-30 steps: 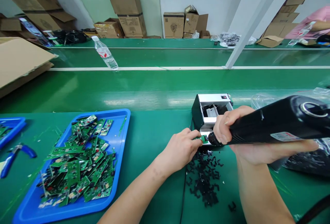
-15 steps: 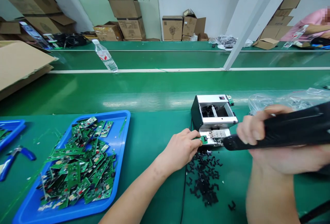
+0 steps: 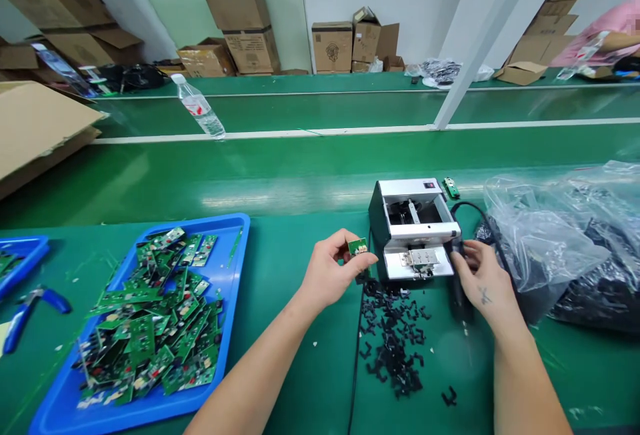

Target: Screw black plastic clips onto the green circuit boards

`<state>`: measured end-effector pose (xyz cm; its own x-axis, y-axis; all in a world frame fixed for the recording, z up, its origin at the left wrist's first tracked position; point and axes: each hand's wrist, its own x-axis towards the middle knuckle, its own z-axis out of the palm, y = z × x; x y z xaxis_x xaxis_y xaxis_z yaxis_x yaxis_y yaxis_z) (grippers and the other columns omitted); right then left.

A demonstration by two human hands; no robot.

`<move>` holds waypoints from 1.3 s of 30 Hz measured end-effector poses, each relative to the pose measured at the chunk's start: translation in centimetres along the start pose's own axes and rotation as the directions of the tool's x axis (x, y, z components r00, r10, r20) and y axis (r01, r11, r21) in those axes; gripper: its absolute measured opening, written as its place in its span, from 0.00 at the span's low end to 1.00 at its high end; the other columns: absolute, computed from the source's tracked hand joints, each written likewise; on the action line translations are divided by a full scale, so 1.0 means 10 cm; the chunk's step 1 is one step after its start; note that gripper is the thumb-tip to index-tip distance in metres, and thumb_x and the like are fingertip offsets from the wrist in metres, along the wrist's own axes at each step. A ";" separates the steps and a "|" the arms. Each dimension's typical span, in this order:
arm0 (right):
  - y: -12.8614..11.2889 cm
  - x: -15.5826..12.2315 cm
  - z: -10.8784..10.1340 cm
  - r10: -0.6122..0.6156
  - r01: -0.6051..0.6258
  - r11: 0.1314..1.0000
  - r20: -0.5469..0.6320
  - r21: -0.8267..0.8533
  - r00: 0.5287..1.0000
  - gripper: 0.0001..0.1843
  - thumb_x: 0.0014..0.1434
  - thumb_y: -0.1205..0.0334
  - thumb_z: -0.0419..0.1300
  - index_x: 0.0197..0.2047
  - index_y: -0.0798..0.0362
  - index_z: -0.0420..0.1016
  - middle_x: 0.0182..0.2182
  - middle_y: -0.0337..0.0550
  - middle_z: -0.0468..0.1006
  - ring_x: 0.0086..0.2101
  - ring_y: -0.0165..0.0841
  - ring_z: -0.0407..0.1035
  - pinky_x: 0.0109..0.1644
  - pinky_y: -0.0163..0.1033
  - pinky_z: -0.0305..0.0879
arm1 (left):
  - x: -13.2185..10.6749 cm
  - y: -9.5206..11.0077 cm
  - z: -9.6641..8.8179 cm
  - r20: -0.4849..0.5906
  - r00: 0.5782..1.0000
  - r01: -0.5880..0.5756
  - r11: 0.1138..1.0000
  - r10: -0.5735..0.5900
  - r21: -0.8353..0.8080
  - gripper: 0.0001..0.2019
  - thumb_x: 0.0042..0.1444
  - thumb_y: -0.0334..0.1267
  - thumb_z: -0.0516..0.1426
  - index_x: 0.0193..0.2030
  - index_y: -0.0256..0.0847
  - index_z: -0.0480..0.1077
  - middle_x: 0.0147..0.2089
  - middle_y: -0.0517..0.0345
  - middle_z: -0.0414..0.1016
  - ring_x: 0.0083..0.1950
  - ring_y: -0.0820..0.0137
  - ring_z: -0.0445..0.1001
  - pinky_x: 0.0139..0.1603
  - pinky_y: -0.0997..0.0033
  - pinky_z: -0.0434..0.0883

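Note:
My left hand point(image 3: 327, 273) pinches a small green circuit board point(image 3: 358, 247) between thumb and fingers, raised just left of the screw feeder point(image 3: 424, 229). That silver-and-black machine has a small metal fixture point(image 3: 421, 259) on its front ledge. At its right side, my right hand point(image 3: 487, 288) grips a black electric screwdriver point(image 3: 460, 301), whose bit points down toward the front edge. A cord point(image 3: 473, 206) loops from its upper end. Small black plastic clips point(image 3: 395, 348) lie scattered in front of the machine.
A blue tray point(image 3: 244, 241) heaped with circuit boards stands left, beside blue-handled cutters point(image 3: 30, 311). Clear plastic bags point(image 3: 545, 241) of black parts lie right. Another board point(image 3: 451, 187) rests behind the machine. A water bottle point(image 3: 200, 108) stands farther back; a person in pink point(image 3: 605, 35) is far right.
My left hand has lifted the circuit board off the fixture and drawn it left. My right hand has lowered the screwdriver from in front of the camera to the machine's right side.

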<state>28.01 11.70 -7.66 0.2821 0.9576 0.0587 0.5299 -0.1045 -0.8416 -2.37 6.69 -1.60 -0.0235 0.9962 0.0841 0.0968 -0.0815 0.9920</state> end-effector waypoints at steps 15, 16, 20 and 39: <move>-0.05 -0.89 -0.12 -0.328 0.622 0.613 0.559 -0.488 0.762 0.08 0.64 0.54 0.63 0.44 0.46 0.74 0.37 0.38 0.80 0.31 0.37 0.78 0.25 0.38 0.64 | 0.00 0.09 -0.05 0.193 0.973 0.113 0.992 -0.123 0.063 0.17 0.69 0.52 0.53 0.34 0.41 0.62 0.29 0.63 0.68 0.31 0.74 0.66 0.34 0.73 0.62; -0.03 -0.88 -0.08 -0.303 0.630 0.592 0.586 -0.502 0.751 0.08 0.63 0.56 0.65 0.45 0.47 0.74 0.38 0.39 0.81 0.32 0.39 0.79 0.25 0.39 0.64 | -0.01 0.10 -0.05 0.204 0.970 0.113 0.989 -0.131 0.098 0.17 0.69 0.52 0.52 0.35 0.41 0.61 0.29 0.64 0.67 0.31 0.74 0.64 0.33 0.73 0.61; -0.03 -0.75 0.01 -0.251 0.649 0.591 0.655 -0.479 0.713 0.06 0.60 0.61 0.67 0.41 0.48 0.74 0.35 0.38 0.81 0.29 0.38 0.78 0.26 0.39 0.65 | -0.05 0.15 -0.05 0.255 0.941 0.159 0.957 -0.222 0.244 0.14 0.70 0.52 0.51 0.43 0.43 0.62 0.30 0.66 0.62 0.31 0.73 0.61 0.33 0.72 0.59; -0.71 -0.68 -0.02 -0.375 0.079 0.888 0.611 0.454 0.697 0.07 0.67 0.58 0.61 0.42 0.48 0.80 0.41 0.44 0.80 0.34 0.32 0.77 0.41 0.37 0.79 | -0.11 0.21 -0.04 0.517 0.842 -0.036 0.940 -0.154 0.338 0.04 0.67 0.38 0.55 0.46 0.42 0.69 0.44 0.61 0.75 0.44 0.68 0.70 0.45 0.69 0.64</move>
<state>22.47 5.91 -1.98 -0.4910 0.8707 0.0279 0.1297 0.1047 -0.9860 -2.53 5.44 0.48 0.4794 0.8679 -0.1303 0.4282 -0.1017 0.8980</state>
